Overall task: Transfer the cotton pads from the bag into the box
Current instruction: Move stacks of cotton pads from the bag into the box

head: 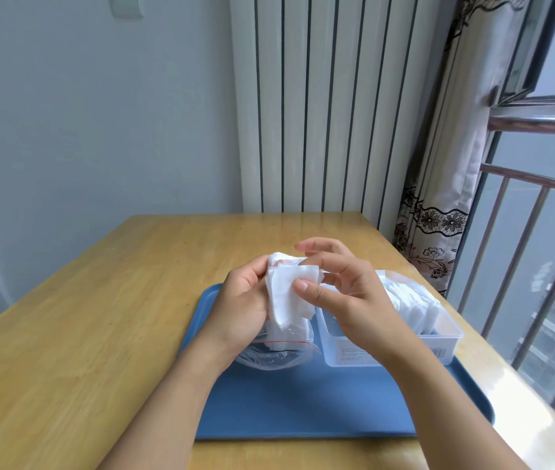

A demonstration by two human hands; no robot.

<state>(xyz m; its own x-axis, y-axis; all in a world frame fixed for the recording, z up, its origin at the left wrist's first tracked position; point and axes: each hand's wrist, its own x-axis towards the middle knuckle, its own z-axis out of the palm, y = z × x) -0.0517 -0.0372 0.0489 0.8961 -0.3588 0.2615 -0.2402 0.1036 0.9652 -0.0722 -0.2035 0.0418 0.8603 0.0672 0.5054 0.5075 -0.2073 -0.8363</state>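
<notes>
Pinching cotton pads (284,296) above the bag (269,354) — both hands (303,300) beside the box (439,337) rim.

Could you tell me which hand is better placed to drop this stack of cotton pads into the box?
Probably the right hand: it pinches the stack of cotton pads and sits right above the box on that side. The left hand holds the stack above the bag, farther away.

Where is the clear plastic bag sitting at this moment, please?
In the head view, the plastic bag lies on the blue tray, left of the clear box, directly beneath the left hand holding the cotton pads.
</notes>
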